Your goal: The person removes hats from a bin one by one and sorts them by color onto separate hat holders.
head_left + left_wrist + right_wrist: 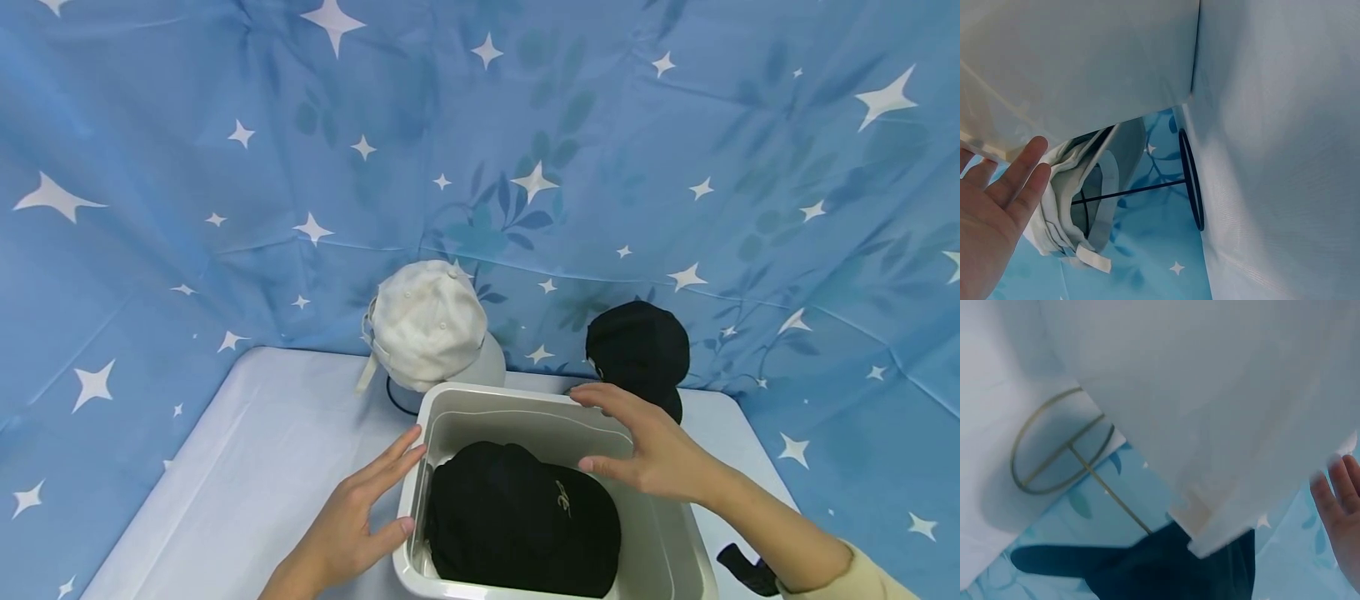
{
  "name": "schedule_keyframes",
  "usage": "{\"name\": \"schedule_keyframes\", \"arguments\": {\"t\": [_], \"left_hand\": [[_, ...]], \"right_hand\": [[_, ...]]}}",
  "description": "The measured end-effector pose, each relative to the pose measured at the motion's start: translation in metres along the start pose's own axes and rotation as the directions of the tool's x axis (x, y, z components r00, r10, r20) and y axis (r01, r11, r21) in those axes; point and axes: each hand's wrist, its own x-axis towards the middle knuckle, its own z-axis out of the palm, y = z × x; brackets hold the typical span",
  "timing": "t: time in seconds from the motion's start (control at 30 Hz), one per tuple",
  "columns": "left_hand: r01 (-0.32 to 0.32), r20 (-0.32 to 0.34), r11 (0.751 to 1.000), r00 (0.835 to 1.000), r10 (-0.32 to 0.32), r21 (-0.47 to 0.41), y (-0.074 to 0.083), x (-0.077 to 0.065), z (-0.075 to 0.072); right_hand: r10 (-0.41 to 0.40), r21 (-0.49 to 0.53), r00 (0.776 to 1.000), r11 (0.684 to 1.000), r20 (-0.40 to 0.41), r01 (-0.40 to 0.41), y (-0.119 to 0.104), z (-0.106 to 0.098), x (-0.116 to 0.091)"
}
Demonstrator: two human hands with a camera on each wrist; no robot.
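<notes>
A light grey plastic bin stands on the table, and a black baseball cap with small gold embroidery lies inside it. My left hand is at the bin's left side, its spread fingers straight and at the rim; the left wrist view has the same hand beside the outer wall. Over the far right part of the bin is my right hand, fingertips at the far rim and thumb apart over the inside. In the right wrist view, the hand shows loosely extended fingers. Neither hand grips anything.
Behind the bin, a cream cap hangs on a stand with a black ring base. Another black cap is at the back right, on a thin stand. A black strap-like item lies at right. Blue star-patterned fabric surrounds the white table.
</notes>
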Motion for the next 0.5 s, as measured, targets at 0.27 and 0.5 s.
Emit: {"name": "schedule_keyframes", "arguments": {"t": [0.27, 0.5], "left_hand": [[-0.022, -0.011, 1.0, 1.0, 0.022, -0.013, 0.001, 0.001, 0.0], [-0.029, -0.018, 1.0, 0.999, 0.029, -0.006, 0.0, 0.001, 0.0]], "right_hand": [[-0.003, 0.065, 0.998, 0.998, 0.055, 0.0, 0.001, 0.019, -0.001], [-0.033, 0.102, 0.997, 0.994, 0.069, 0.026, 0.002, 0.032, -0.002]]}}
